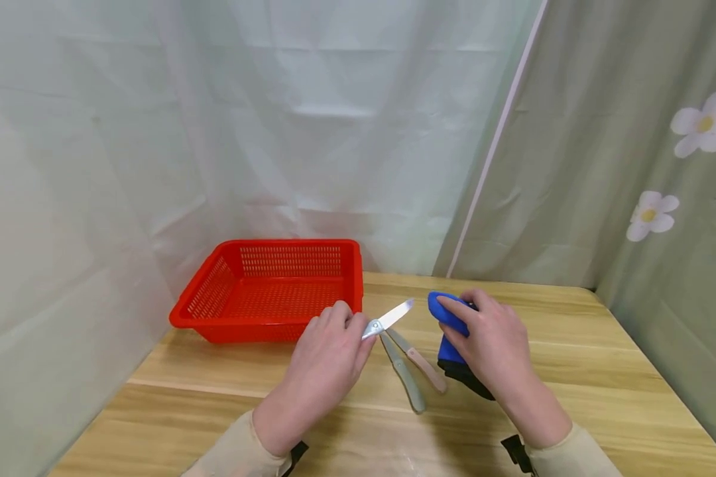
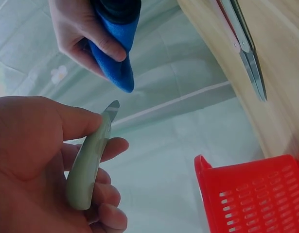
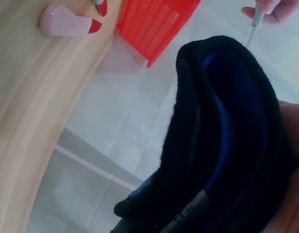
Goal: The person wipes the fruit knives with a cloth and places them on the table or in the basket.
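Observation:
My left hand [image 1: 327,352] grips a small knife [image 1: 396,314] by its handle, the bare blade pointing up and to the right. In the left wrist view the knife's pale green handle [image 2: 86,170] lies between thumb and fingers. Opposite the blade tip, my right hand [image 1: 494,339] pinches a folded cloth [image 1: 449,313], blue on one face and black on the other. A small gap separates cloth and blade. On the table below lie a green-handled knife [image 1: 410,385] and a pink-handled knife [image 1: 427,371], side by side with their blades pointing away from me.
A red plastic basket [image 1: 274,322] with slotted walls stands at the back left, just beyond my left hand. The wooden table [image 1: 596,371] ends at a pale curtain [image 1: 346,146] behind and a flowered grey-green curtain [image 1: 573,132] on the right.

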